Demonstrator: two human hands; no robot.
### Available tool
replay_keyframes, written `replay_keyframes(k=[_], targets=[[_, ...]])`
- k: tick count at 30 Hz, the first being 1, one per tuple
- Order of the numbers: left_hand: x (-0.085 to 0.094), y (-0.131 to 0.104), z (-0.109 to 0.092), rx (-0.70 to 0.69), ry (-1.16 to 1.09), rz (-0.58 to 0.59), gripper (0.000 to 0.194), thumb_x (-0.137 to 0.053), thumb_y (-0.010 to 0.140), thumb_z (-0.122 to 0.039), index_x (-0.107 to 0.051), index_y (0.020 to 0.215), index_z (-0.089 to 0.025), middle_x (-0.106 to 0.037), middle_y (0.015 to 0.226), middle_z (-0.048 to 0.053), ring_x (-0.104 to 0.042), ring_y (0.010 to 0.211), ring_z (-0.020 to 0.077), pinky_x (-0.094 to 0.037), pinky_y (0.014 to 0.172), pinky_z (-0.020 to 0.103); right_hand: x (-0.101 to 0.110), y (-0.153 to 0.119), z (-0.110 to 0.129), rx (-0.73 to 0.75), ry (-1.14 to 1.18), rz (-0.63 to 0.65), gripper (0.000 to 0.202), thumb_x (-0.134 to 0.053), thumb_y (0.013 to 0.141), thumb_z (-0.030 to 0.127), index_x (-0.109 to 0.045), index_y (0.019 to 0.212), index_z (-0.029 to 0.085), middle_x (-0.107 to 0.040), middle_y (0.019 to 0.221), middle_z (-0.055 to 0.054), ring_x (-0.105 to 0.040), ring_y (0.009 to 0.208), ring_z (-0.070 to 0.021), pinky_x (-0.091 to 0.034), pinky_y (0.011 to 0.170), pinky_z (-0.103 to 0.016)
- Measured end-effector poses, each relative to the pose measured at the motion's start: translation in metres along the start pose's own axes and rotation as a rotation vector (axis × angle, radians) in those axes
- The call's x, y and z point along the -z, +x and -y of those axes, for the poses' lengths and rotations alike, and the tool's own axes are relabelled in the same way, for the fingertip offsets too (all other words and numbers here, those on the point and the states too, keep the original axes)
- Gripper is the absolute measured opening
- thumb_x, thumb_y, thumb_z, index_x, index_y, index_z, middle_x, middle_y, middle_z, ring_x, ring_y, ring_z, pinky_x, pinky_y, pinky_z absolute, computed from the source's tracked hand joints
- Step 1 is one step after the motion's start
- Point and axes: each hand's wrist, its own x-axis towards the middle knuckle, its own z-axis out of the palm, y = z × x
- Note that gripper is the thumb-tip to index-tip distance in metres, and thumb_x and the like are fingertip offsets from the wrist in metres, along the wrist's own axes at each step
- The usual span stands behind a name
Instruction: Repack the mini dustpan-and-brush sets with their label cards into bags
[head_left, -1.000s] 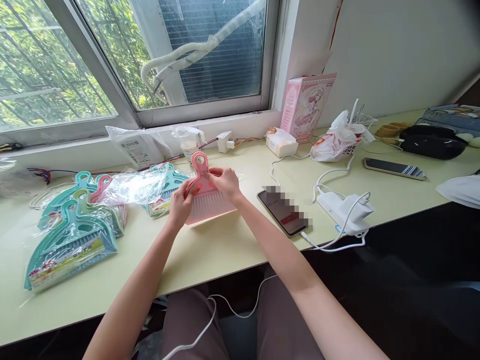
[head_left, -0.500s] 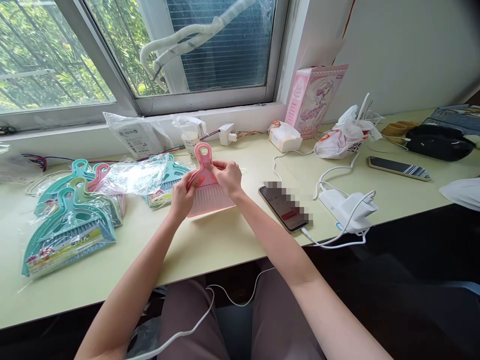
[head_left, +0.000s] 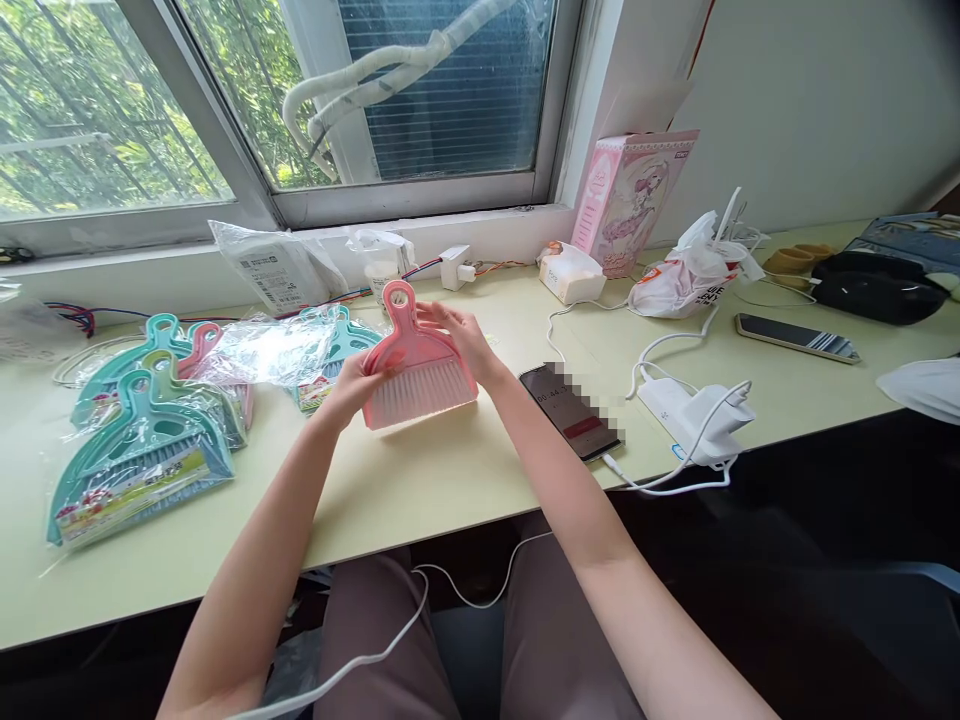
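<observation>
- Showing its white bristles, a pink dustpan and brush set (head_left: 420, 375) is held upright over the pale yellow table (head_left: 405, 500), between the wearer's hands; whether its lower edge is rested on the tabletop cannot be told.
- The set's left side is gripped by the left hand (head_left: 351, 388), closed with the thumb laid across the front; the fingers behind are hidden.
- The right hand (head_left: 469, 340) is seen partly open, its fingers extended beside the handle; firm contact cannot be confirmed.
- The step in hand is judged to be one of fitting or adjusting, as brush and pan are nested together.
- For any next move, the pan should be kept steady by the left grip, with the brush supported against slipping.
- To the left, wrapped dustpan sets (head_left: 139, 485) are grouped; to the right, a phone (head_left: 562, 415) is placed, its white cable (head_left: 675, 492) attached.
</observation>
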Motion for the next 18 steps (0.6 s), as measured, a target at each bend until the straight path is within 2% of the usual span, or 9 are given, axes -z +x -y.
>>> replay_keyframes(k=[2,5,7,9,13,15,18], targets=[[0.002,0.002,0.005,0.056,-0.093,-0.082,0.049,-0.084,0.061,-0.051,-0.071,0.091,-0.015,-0.070,0.084,0.007,-0.064,0.081,0.0254,-0.052,0.069,0.032,0.016,0.006,-0.010,-0.090,-0.089,-0.035,0.038,-0.044,0.100,0.046,-0.070,0.120,0.025,-0.074,0.119,-0.005,-0.068,0.109,-0.0182,-0.053,0.095,-0.034],[0.005,0.004,0.008,0.114,-0.225,-0.214,0.054,-0.085,0.061,-0.050,-0.071,0.101,-0.016,-0.073,0.096,0.010,-0.068,0.093,0.0287,-0.056,0.077,0.034,0.036,0.009,-0.027,-0.329,-0.533,-0.191,0.030,-0.055,0.096,0.028,-0.068,0.122,0.020,-0.065,0.134,-0.010,-0.056,0.128,-0.0222,-0.042,0.107,-0.037],[0.010,0.005,0.009,0.115,-0.288,-0.285,0.056,-0.085,0.062,-0.047,-0.070,0.106,-0.017,-0.073,0.102,0.010,-0.068,0.100,0.0293,-0.057,0.082,0.036,0.042,0.008,-0.036,-0.448,-0.781,-0.180,0.036,-0.062,0.092,0.028,-0.064,0.126,0.017,-0.060,0.140,-0.014,-0.046,0.137,-0.0271,-0.036,0.112,-0.042],[0.016,0.006,0.009,0.090,-0.315,-0.324,0.055,-0.085,0.062,-0.043,-0.069,0.107,-0.016,-0.073,0.105,0.011,-0.067,0.105,0.0291,-0.057,0.087,0.037,0.042,0.006,-0.041,-0.495,-0.923,-0.110,0.043,-0.067,0.089,0.030,-0.061,0.129,0.016,-0.057,0.142,-0.016,-0.040,0.139,-0.0294,-0.033,0.113,-0.045],[0.023,0.008,0.013,0.041,-0.326,-0.351,0.054,-0.086,0.060,-0.038,-0.068,0.106,-0.015,-0.073,0.108,0.010,-0.065,0.111,0.0293,-0.055,0.093,0.036,0.041,0.007,-0.044,-0.506,-0.977,-0.038,0.053,-0.074,0.083,0.029,-0.057,0.132,0.019,-0.053,0.143,-0.016,-0.043,0.136,-0.0285,-0.039,0.105,-0.041],[0.022,0.008,0.014,0.038,-0.335,-0.357,0.054,-0.085,0.059,-0.037,-0.068,0.106,-0.016,-0.073,0.107,0.010,-0.066,0.110,0.0295,-0.055,0.094,0.037,0.043,0.009,-0.046,-0.532,-0.946,-0.016,0.056,-0.078,0.077,0.027,-0.058,0.129,0.021,-0.057,0.138,-0.014,-0.048,0.131,-0.0280,-0.040,0.101,-0.040],[0.018,0.007,0.012,0.038,-0.334,-0.348,0.057,-0.085,0.060,-0.037,-0.067,0.110,-0.016,-0.073,0.104,0.010,-0.067,0.107,0.0297,-0.055,0.093,0.039,0.048,0.012,-0.049,-0.548,-0.884,0.027,0.041,-0.082,0.069,0.022,-0.068,0.108,0.022,-0.069,0.121,-0.010,-0.056,0.122,-0.0278,-0.039,0.099,-0.041]])
